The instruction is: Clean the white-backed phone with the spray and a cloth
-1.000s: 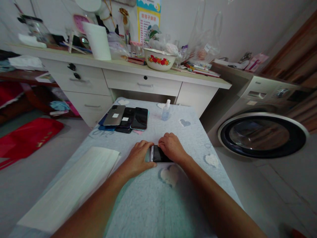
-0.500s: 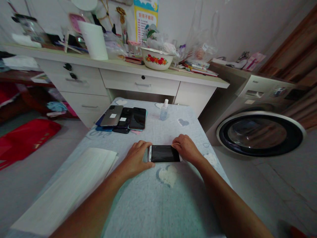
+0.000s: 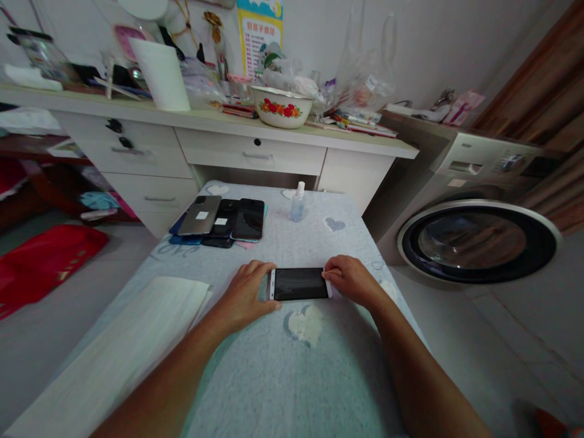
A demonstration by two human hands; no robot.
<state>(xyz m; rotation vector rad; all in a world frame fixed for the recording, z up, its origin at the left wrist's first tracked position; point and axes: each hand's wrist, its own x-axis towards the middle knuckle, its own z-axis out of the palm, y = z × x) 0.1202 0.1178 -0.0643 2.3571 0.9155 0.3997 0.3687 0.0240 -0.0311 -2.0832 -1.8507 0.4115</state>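
Two hands on white-edged phone (image 3: 296, 285), head view — phone flat, screen up, on cloth-covered table (image 3: 274, 383). L hand (image 3: 244, 295) grasps left end betw. thumb & fingers; R hand (image 3: 350, 280) fingertips bunched at right end, can't tell if pinching anything. Prob. best: L hand steady at edges, off glass; R hand light, even pressure.

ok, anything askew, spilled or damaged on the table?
Mildly: the grey phone with a white label lies askew atop overlapping phones, far left on the pale blue tablecloth. No visible spill; the clear bottle stands upright. Cracks in the white-edged phone: can't tell.
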